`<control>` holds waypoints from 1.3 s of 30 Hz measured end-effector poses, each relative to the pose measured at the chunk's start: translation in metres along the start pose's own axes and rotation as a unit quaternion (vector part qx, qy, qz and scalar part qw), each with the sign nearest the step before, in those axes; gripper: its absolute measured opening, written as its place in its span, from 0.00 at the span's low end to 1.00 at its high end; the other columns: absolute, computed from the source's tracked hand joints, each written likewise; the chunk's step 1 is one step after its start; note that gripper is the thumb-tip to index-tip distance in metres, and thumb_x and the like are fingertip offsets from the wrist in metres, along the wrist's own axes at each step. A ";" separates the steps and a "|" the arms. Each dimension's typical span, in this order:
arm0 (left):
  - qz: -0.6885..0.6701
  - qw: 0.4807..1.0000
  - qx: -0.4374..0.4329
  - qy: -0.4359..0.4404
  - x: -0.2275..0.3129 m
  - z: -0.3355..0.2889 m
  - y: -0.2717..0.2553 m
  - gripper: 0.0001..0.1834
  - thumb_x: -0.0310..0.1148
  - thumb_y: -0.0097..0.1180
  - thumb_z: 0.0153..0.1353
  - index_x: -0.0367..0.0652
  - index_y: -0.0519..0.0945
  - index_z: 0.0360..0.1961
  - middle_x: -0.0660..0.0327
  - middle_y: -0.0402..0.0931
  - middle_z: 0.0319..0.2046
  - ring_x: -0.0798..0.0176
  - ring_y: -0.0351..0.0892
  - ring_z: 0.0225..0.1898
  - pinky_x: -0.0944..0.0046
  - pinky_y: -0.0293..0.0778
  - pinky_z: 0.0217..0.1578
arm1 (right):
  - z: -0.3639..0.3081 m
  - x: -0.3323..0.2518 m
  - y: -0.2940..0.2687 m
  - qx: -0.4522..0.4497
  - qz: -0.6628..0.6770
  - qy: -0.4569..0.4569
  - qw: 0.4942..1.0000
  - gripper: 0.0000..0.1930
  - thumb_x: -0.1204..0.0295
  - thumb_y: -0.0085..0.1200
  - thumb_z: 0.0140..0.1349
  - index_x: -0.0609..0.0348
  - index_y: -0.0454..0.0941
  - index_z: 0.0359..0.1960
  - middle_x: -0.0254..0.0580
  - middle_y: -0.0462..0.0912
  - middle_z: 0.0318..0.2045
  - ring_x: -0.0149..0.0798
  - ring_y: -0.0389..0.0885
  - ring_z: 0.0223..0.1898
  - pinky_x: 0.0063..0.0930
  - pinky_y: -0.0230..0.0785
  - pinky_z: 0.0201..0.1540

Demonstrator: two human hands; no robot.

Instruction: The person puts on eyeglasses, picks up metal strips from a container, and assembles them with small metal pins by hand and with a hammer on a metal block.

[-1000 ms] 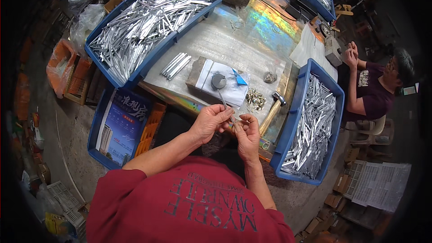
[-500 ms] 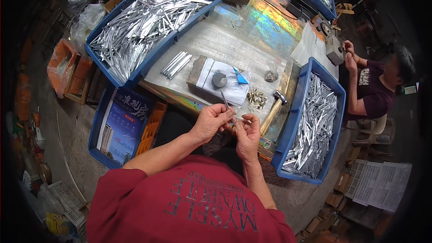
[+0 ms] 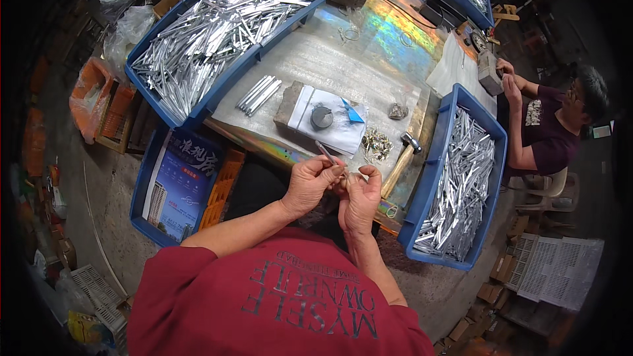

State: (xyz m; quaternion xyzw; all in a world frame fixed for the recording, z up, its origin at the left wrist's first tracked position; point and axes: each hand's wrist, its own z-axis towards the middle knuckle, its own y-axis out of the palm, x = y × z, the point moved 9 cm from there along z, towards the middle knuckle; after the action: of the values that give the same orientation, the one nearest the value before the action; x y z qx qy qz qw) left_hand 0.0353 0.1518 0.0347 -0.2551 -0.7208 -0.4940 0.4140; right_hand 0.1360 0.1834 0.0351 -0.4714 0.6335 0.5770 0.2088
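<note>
My left hand [image 3: 308,183] is closed round a thin silvery metal strip [image 3: 324,151], whose tip sticks out past the fingers toward the worktable. Close beside it, my right hand [image 3: 359,201] is pinched at the strip's near end; whatever small thing lies between its fingertips is too hidden to name. Beyond the hands, a block topped with white paper [image 3: 339,133] carries a dark round metal piece [image 3: 322,117] and a blue scrap [image 3: 352,112]. Small brass-coloured parts [image 3: 377,146] lie heaped right of the block. A few metal strips [image 3: 259,95] lie in a row to its left.
Blue bins full of metal strips stand at the left [image 3: 132,64] and right [image 3: 504,151]. A hammer [image 3: 400,170] rests near the right bin. Below the left bin is a blue crate [image 3: 136,204] with a poster. A co-worker [image 3: 554,118] sits at the far right.
The strip in my left hand has tilted left and drawn back, its tip now farther from the dark round piece. My hands stay close together. The co-worker's head has turned.
</note>
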 end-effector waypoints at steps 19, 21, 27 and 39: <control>-0.036 0.997 0.014 -0.063 -0.011 0.008 -0.013 0.07 0.33 0.51 0.54 0.41 0.74 0.26 0.66 0.73 0.21 0.79 0.67 0.18 0.80 0.61 0.17 | 0.005 0.027 -0.003 -0.030 0.038 0.104 0.993 0.22 0.74 0.52 0.52 0.56 0.54 0.45 0.37 0.73 0.25 0.27 0.70 0.26 0.15 0.63 0.26; -0.040 0.997 0.014 -0.060 -0.011 0.007 -0.013 0.07 0.33 0.51 0.55 0.40 0.74 0.27 0.66 0.73 0.21 0.79 0.67 0.18 0.81 0.61 0.16 | 0.005 0.024 0.000 -0.033 0.034 0.094 0.994 0.23 0.72 0.54 0.51 0.55 0.54 0.45 0.36 0.73 0.25 0.27 0.71 0.26 0.14 0.62 0.26; -0.074 0.995 0.021 -0.061 -0.007 0.008 -0.016 0.07 0.33 0.49 0.56 0.40 0.72 0.29 0.63 0.74 0.22 0.78 0.68 0.17 0.82 0.59 0.13 | 0.005 0.029 0.000 -0.051 -0.021 0.088 0.995 0.21 0.69 0.51 0.54 0.57 0.56 0.45 0.37 0.71 0.22 0.27 0.69 0.23 0.16 0.61 0.25; 0.041 0.995 0.071 0.060 0.055 0.059 -0.041 0.09 0.35 0.49 0.56 0.40 0.72 0.26 0.63 0.74 0.22 0.79 0.64 0.14 0.81 0.57 0.13 | 0.002 0.027 -0.003 -0.069 -0.013 0.077 0.995 0.13 0.67 0.41 0.60 0.59 0.60 0.43 0.35 0.69 0.21 0.24 0.65 0.20 0.13 0.57 0.23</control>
State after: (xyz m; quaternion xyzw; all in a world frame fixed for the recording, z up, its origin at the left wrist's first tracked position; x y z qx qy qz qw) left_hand -0.0460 0.1879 0.0508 -0.2242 -0.7166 -0.4390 0.4935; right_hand 0.1256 0.1759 0.0106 -0.5359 0.6001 0.5787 0.1332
